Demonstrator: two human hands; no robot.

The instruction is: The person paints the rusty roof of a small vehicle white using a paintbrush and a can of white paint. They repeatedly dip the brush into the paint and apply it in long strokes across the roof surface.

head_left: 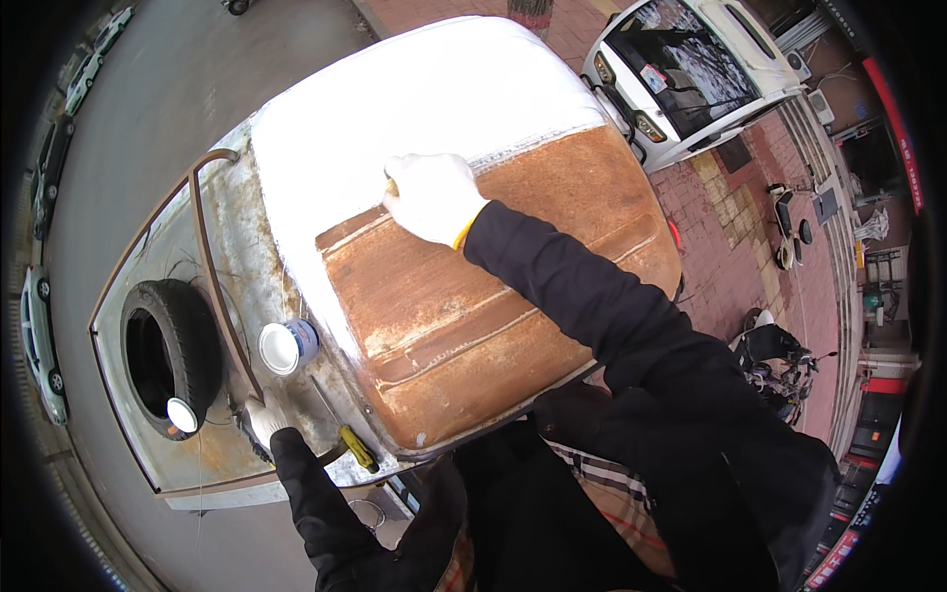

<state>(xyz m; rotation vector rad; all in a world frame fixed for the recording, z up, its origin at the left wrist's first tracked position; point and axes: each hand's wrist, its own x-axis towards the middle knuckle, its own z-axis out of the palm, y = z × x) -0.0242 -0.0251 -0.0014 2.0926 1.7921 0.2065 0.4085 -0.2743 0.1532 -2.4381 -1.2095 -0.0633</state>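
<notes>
Lower left, near: left hand (264,419), white-gloved, at the foot of a bent rusty rail (210,266), apparently bracing there, finger closure not clear; yellow-handled tool (358,451) lies just beside, open paint can (308,341) a little above. Mid-frame: right hand (434,197), gloved, fist closed on a tan-handled tool (392,186), likely a brush, on the paint edge of the cab roof (493,380), rusty below, white above; step in hand looks like coating the roof. Next move, I judge, calls for drawing white down onto bare rust, reloading at the can when strokes thin.
</notes>
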